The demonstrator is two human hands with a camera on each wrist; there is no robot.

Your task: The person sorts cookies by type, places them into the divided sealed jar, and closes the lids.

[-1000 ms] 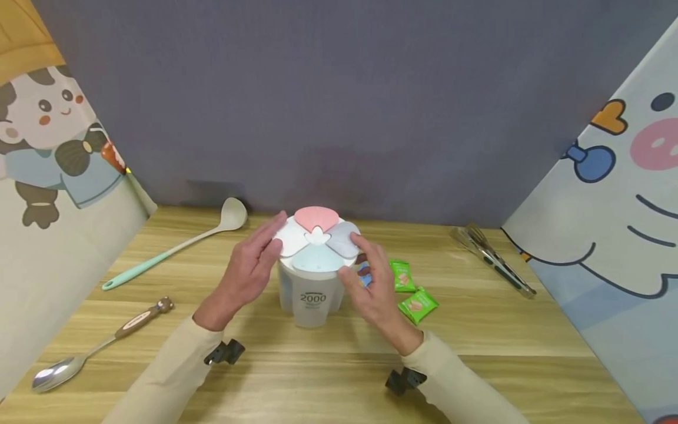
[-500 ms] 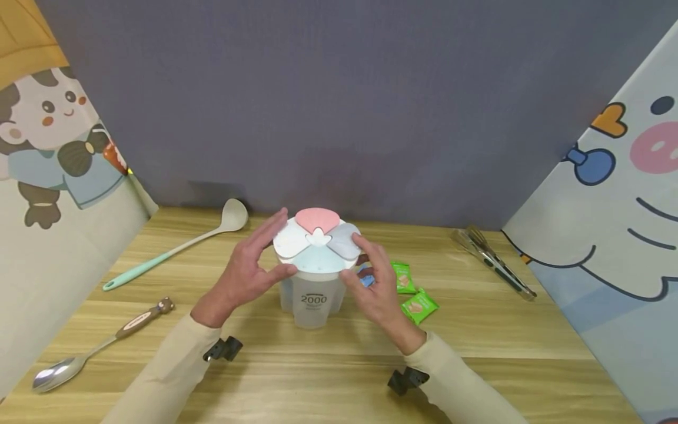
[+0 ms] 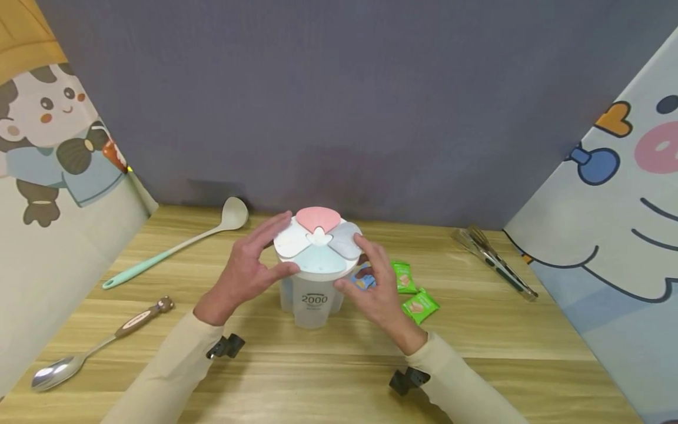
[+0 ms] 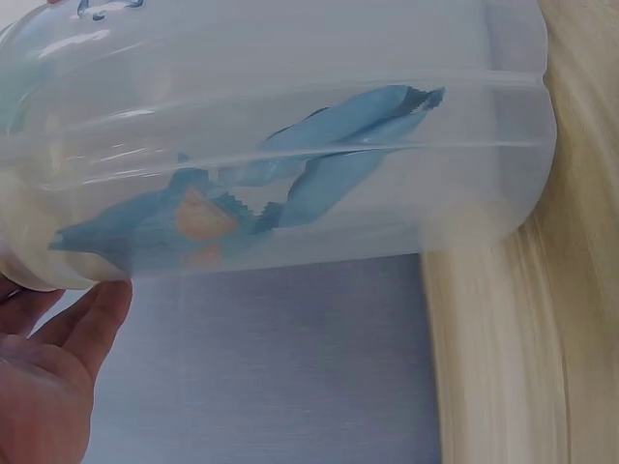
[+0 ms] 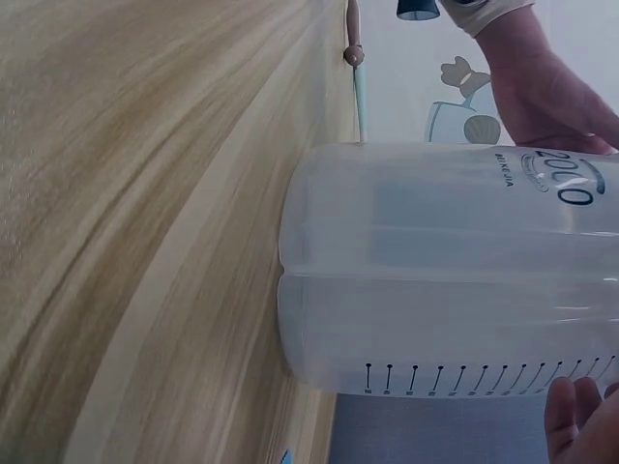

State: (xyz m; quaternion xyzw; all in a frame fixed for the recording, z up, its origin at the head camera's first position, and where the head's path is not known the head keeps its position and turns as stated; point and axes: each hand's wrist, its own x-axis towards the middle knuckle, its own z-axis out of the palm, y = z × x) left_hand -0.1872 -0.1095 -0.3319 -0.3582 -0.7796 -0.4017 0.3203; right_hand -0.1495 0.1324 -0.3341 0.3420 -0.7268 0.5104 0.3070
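A translucent canister (image 3: 315, 303) stands upright on the table, marked 2000 on its front. Its round lid (image 3: 319, 237) has pink, grey, white and pale blue petal-shaped flaps. My left hand (image 3: 245, 274) holds the lid's left side, thumb at the front rim and fingers along the far left edge. My right hand (image 3: 377, 288) holds the right side, index finger on the rim by the grey flap and thumb just below the front edge. In the left wrist view, blue snack packets (image 4: 338, 145) show through the canister wall.
Two green snack packets (image 3: 421, 305) and a partly hidden blue packet (image 3: 364, 278) lie right of the canister. Metal tongs (image 3: 495, 262) lie at the far right. A ladle (image 3: 177, 247) and a large spoon (image 3: 100, 347) lie on the left. A grey partition (image 3: 339, 106) rises behind.
My left thumb has moved from the top of the lid to its front rim. My right thumb has slid slightly down and left. The canister has stayed in place.
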